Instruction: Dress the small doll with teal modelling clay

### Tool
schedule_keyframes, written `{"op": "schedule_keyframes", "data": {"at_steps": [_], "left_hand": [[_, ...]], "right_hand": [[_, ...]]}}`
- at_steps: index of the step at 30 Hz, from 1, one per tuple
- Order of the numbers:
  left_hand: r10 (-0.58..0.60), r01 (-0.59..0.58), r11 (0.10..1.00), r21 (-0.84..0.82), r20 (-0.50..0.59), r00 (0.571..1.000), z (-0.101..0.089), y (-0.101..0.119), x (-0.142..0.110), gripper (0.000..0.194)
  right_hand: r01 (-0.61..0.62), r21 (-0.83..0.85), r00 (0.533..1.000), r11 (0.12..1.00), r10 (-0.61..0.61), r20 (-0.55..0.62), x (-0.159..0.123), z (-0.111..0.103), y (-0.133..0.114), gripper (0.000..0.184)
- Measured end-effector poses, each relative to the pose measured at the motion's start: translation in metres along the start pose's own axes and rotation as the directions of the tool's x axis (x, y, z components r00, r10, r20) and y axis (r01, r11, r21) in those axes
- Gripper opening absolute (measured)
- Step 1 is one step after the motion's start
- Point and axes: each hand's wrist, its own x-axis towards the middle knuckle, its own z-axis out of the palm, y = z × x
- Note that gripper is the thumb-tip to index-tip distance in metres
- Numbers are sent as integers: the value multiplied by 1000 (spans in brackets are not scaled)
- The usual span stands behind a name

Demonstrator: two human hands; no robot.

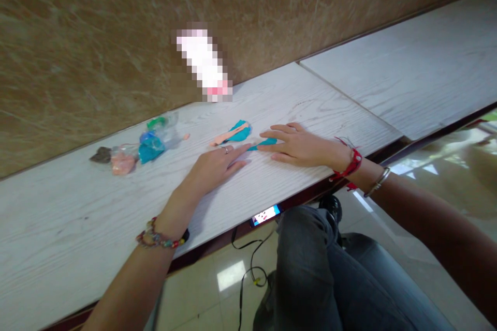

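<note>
A narrow strip of blue modelling clay (267, 142) lies flat on the pale wood-grain table (248, 194). My left hand (213, 166) touches its left end with an outstretched finger. Spread fingers of my right hand (301, 146) rest at its right end, partly covering it. Just beyond my hands sits a flattened blue clay piece (241, 132) with a long peach clay strip (227, 135) across it. Neither hand is closed around anything.
Bags of peach clay (123, 161), blue clay (151, 149) and green clay (157, 123) stand left, beside a dark brown lump (101, 155). A blurred-out bright object (204, 62) leans at the marbled wall. A lit screen (265, 214) and black cable (252, 269) are by the table's front edge.
</note>
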Motion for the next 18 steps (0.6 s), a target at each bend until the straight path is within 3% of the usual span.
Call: {"op": "schedule_keyframes", "data": {"at_steps": [6,12,18], "left_hand": [[4,-4,999,34,21,1000,1,1,1,44],[24,-24,999,22,19,1000,0,0,0,46],[37,-37,998,50,9,999,-4,5,2,47]], "right_hand": [[-34,32,998,999,35,-49,1,1,-2,45],[-4,29,1000,1000,4,-19,3,1,-1,41],[-86,47,995,995,88,-53,0,0,0,42]]}}
